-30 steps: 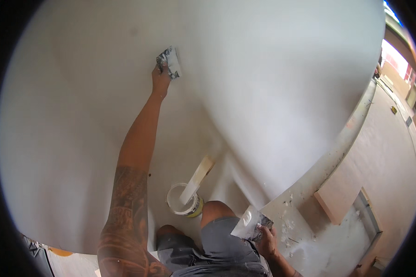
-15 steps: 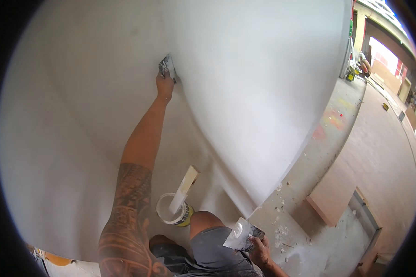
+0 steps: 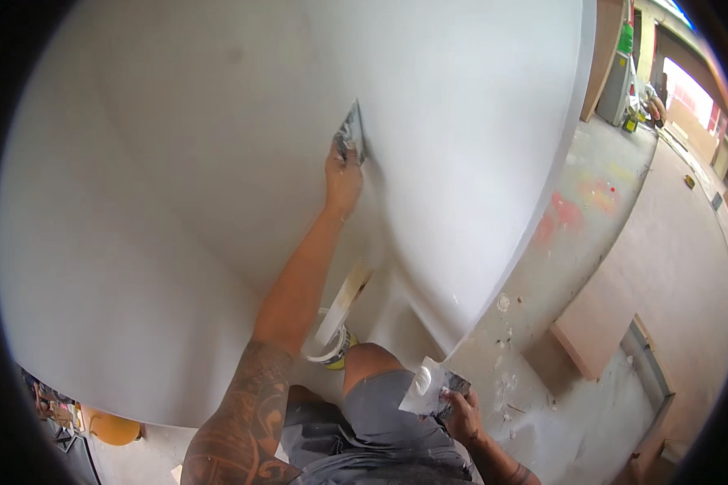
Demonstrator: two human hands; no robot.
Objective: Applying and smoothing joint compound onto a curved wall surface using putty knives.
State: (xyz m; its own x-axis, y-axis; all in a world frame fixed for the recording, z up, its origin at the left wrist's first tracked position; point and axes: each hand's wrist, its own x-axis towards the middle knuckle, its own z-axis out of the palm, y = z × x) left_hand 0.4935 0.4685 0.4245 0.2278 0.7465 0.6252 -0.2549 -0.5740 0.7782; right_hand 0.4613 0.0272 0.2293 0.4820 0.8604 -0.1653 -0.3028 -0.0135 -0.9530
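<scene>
My left hand [image 3: 344,179] reaches far out, closed round a putty knife [image 3: 352,129] with a smeared metal blade. Its edge is against a smooth white curved surface [image 3: 453,145], by the rounded hollow where two faces of it meet. Low in front of me my right hand [image 3: 463,414] grips a second, wide filling knife [image 3: 423,386] carrying a dab of white paste. Between my left forearm and my knee stands a bucket [image 3: 341,356], partly hidden by the arm. A flat wooden stick [image 3: 344,301], coated white, leans up out of it.
To the right runs a grey floor [image 3: 534,323] with crumbs of dried material and red and yellow paint stains. Beyond lies a large, low wooden panel [image 3: 631,259] with a cut-out corner. A round orange-brown object [image 3: 113,427] is at the lower left.
My left hand and its putty knife have moved right along the white surface, the blade now turned more edge-on. My right hand still holds its knife low. The view has shifted slightly.
</scene>
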